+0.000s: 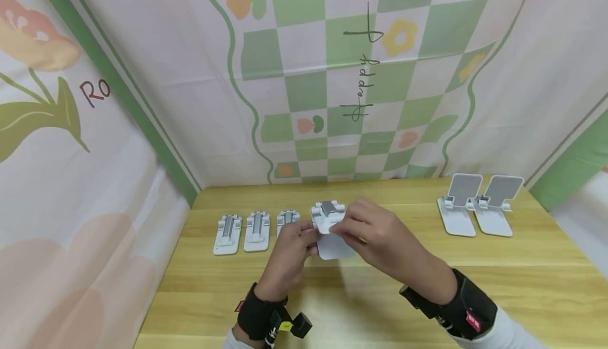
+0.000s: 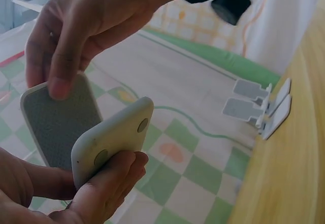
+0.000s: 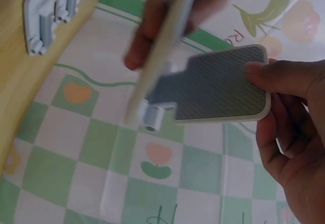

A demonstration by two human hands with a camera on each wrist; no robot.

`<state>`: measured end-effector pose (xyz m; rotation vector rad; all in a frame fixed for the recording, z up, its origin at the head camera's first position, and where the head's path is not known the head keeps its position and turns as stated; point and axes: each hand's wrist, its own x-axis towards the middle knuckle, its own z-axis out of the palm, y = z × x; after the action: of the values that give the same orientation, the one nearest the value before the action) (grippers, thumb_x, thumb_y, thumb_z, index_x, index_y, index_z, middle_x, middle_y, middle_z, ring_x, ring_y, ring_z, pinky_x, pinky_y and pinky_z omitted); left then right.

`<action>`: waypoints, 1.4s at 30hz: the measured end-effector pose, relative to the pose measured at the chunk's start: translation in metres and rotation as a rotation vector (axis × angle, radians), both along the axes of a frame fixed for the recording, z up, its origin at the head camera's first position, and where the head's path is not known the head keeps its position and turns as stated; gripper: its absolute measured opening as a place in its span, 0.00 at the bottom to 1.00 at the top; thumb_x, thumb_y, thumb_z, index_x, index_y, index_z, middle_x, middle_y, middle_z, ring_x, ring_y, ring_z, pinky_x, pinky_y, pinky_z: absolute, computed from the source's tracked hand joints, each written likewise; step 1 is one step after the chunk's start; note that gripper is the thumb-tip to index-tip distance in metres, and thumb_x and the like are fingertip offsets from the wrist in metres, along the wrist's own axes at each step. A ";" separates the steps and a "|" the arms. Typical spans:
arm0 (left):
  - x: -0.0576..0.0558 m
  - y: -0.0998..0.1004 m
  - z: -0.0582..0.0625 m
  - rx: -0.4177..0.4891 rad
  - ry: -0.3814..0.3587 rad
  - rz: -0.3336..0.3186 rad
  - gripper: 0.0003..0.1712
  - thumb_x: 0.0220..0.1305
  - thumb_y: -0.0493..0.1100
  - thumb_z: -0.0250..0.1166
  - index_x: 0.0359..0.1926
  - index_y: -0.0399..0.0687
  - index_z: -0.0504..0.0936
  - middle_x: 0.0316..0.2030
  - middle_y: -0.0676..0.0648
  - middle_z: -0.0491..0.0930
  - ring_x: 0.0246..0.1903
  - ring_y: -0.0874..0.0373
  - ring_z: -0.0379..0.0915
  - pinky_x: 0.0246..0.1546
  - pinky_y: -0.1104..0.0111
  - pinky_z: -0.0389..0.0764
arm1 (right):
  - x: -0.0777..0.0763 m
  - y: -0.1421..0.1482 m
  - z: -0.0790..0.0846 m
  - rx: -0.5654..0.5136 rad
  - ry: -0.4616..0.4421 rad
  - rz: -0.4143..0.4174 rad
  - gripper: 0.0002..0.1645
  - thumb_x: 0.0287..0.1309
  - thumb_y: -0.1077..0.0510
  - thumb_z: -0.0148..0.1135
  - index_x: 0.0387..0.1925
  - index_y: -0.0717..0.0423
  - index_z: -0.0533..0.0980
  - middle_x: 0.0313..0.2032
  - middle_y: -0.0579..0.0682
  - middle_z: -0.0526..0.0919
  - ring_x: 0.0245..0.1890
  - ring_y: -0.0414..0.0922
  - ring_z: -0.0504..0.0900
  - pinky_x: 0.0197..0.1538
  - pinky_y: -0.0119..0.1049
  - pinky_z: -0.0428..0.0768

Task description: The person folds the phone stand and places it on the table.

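Folding stand (image 1: 336, 247), spread open, held in both hands above the table (image 1: 190, 296).
Left hand (image 1: 292, 246) has its grip around the white base (image 2: 114, 136); right hand (image 1: 375, 233) pinches the end of the grey-faced panel (image 3: 218, 89). Three folded stands (image 1: 256, 233) lie to the left, one partly hidden by the left hand; two unfolded stands (image 1: 458, 221) are at right.

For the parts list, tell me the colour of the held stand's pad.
The pad is grey and finely textured; the right wrist view shows it best.
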<state>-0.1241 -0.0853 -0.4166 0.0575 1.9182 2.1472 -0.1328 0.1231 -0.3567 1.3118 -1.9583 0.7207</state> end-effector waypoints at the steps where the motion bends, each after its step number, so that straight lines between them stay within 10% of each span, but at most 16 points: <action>1: 0.000 -0.002 0.001 0.001 0.012 0.001 0.20 0.79 0.37 0.55 0.61 0.26 0.80 0.55 0.35 0.85 0.46 0.58 0.85 0.44 0.72 0.86 | 0.001 -0.001 -0.003 0.003 0.008 0.010 0.24 0.33 0.76 0.83 0.36 0.57 0.87 0.34 0.47 0.83 0.35 0.43 0.79 0.37 0.29 0.81; 17: -0.001 -0.009 0.006 0.050 0.013 0.028 0.21 0.80 0.37 0.56 0.64 0.25 0.77 0.58 0.30 0.84 0.47 0.59 0.87 0.45 0.73 0.87 | 0.011 -0.007 -0.031 0.006 -0.103 -0.038 0.15 0.47 0.66 0.82 0.37 0.54 0.87 0.37 0.45 0.84 0.39 0.40 0.80 0.42 0.27 0.82; 20: 0.000 -0.010 0.006 0.048 0.007 0.028 0.21 0.79 0.36 0.55 0.64 0.24 0.77 0.58 0.31 0.84 0.47 0.58 0.87 0.46 0.73 0.88 | 0.009 -0.002 -0.032 -0.079 -0.306 -0.140 0.12 0.59 0.58 0.77 0.45 0.55 0.85 0.45 0.47 0.85 0.44 0.42 0.82 0.47 0.32 0.85; 24: 0.003 -0.011 0.006 0.041 -0.010 0.015 0.21 0.80 0.35 0.54 0.65 0.26 0.76 0.58 0.32 0.84 0.50 0.55 0.88 0.49 0.71 0.88 | 0.004 0.006 -0.029 -0.194 -0.907 -0.266 0.26 0.75 0.46 0.63 0.62 0.60 0.75 0.58 0.55 0.80 0.55 0.50 0.82 0.60 0.49 0.83; 29: 0.005 -0.011 0.006 0.046 -0.016 -0.001 0.21 0.80 0.35 0.54 0.67 0.27 0.75 0.60 0.33 0.83 0.53 0.53 0.87 0.50 0.70 0.88 | -0.004 0.015 -0.030 -0.276 -1.550 -0.097 0.41 0.79 0.43 0.54 0.74 0.71 0.59 0.66 0.65 0.72 0.61 0.54 0.79 0.69 0.50 0.79; 34: 0.005 -0.011 0.005 0.036 -0.006 -0.019 0.22 0.80 0.36 0.55 0.67 0.27 0.75 0.61 0.33 0.83 0.52 0.53 0.87 0.49 0.71 0.88 | -0.010 0.017 -0.038 -0.298 -1.685 0.122 0.39 0.80 0.49 0.53 0.73 0.79 0.59 0.59 0.60 0.79 0.55 0.47 0.82 0.63 0.40 0.82; 42: 0.004 -0.009 0.003 0.061 -0.050 -0.038 0.24 0.81 0.37 0.53 0.69 0.26 0.72 0.63 0.33 0.81 0.55 0.55 0.85 0.52 0.70 0.87 | -0.011 0.019 -0.040 -0.317 -1.718 0.187 0.39 0.81 0.51 0.52 0.74 0.80 0.56 0.60 0.58 0.79 0.56 0.43 0.83 0.65 0.42 0.82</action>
<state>-0.1199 -0.0943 -0.4131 0.0515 1.8103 2.1608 -0.1436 0.1424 -0.3967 0.5057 -2.5624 2.7068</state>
